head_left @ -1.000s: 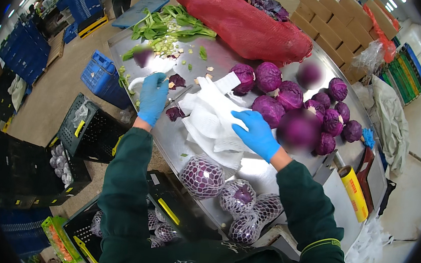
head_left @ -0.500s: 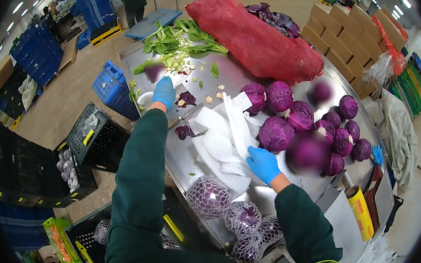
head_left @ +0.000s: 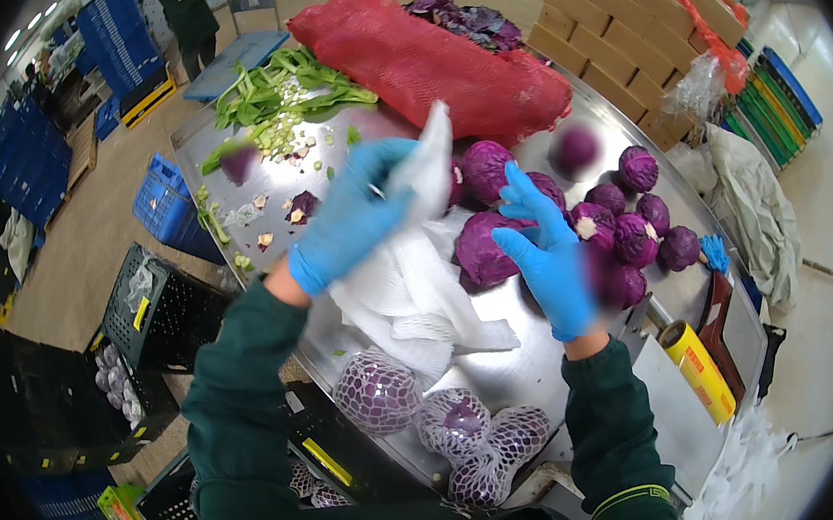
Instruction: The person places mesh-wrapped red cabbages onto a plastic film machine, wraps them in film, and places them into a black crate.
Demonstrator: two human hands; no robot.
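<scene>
My left hand, in a blue glove, is closed on a white foam net sleeve that stands up from its fingers, blurred by motion. My right hand, gloved too, has its fingers spread and holds nothing; it is over the purple cabbages, nearest to a large purple cabbage. Between the hands and nearer to me lies a heap of white net sleeves on the metal table. Netted cabbages lie along the table's near edge.
A red mesh sack lies across the table's far side. Leafy green trimmings are at the far left. A yellow film roll is at the right. Black crates stand left, cardboard boxes behind. Another person stands far off.
My left hand has come from the trimmings to the middle and now grips a net sleeve. My right hand has let go of the white netting, risen over the cabbages and spread its fingers.
</scene>
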